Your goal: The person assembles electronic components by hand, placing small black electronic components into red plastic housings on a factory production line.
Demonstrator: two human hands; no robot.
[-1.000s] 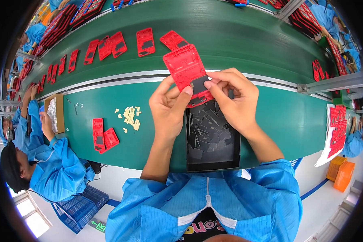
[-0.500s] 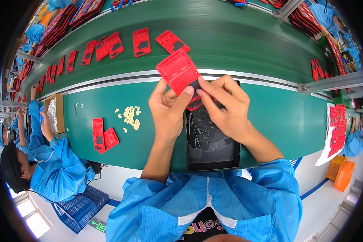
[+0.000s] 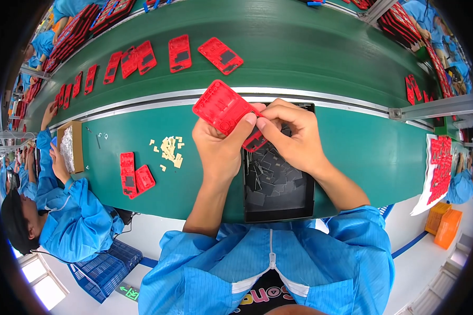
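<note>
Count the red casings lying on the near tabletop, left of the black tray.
2: a long red casing left of the beige pieces, and a tilted red casing close against its right side. Any underneath would be hidden.

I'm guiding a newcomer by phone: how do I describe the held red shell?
On the green worktable, find the black tray of dark pieces. By its far left corner, the left hand grips the red plastic shell, right hand at the shell's edge. Unlike similar red shells lying on the belt, it is held up.
</note>
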